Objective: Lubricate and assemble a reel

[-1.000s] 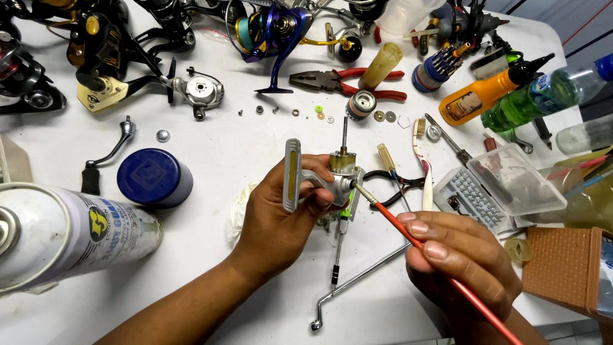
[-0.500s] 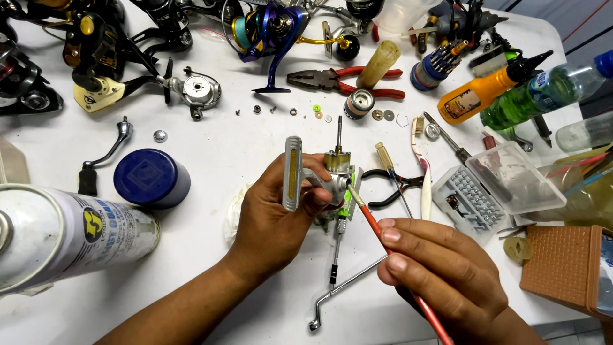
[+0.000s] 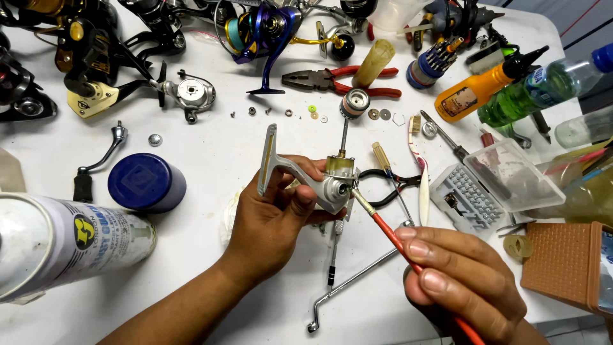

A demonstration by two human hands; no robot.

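My left hand (image 3: 271, 220) grips a silver fishing-reel body (image 3: 319, 182) by its stem, with the foot upright at the left and a thin shaft sticking up from the top. My right hand (image 3: 463, 281) holds a red-handled paintbrush (image 3: 389, 233) like a pen. The brush's metal ferrule and tip touch a round opening on the side of the reel body. Both hands hover just above the white table (image 3: 211, 147).
A spray can (image 3: 64, 243) lies at the left beside a blue cap (image 3: 145, 182). Other reels (image 3: 83, 57) crowd the far left. Red pliers (image 3: 338, 80), small washers, an orange bottle (image 3: 479, 89), a clear bit box (image 3: 491, 185), a crank handle (image 3: 357, 278) and a brown box (image 3: 565, 262) surround the hands.
My right hand has shifted left and closer to the reel body, and the brush tip now rests on its side opening. My left hand has tilted the reel slightly.
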